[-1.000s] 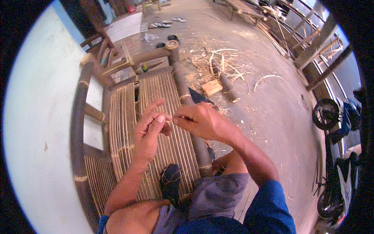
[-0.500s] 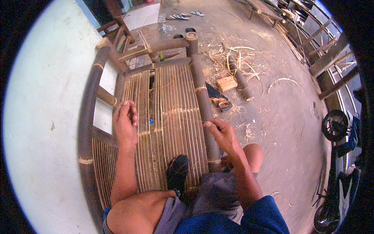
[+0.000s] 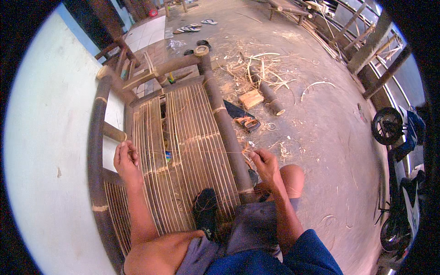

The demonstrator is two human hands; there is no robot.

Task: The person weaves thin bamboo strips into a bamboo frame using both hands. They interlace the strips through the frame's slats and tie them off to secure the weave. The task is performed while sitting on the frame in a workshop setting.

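Observation:
A thin brown strand (image 3: 201,151) runs nearly straight between my hands, above the slatted seat (image 3: 197,119) of a dark bamboo bench. My left hand (image 3: 127,161) pinches its left end near the bench's armrest side, fingers curled. Beyond the bench's right rail (image 3: 228,133), my right hand (image 3: 266,166) grips the other end between thumb and bent forefinger. More fine brown strands lie loosely over the slats. A dark, sock-like shape (image 3: 205,206) rests on the seat between my legs, with strands across it.
A white wall (image 3: 46,137) stands close on the left. Right of the bench lie an orange-handled saw (image 3: 247,123), a wood block (image 3: 250,98), a bamboo pole (image 3: 270,97) and scattered shavings (image 3: 270,68). Sandals (image 3: 188,28) lie farther off; a motorbike (image 3: 389,128) stands at right.
My hands are farther apart, the left having moved left, and the strand between them shows more plainly. The whole view has shifted, with the bench now farther left.

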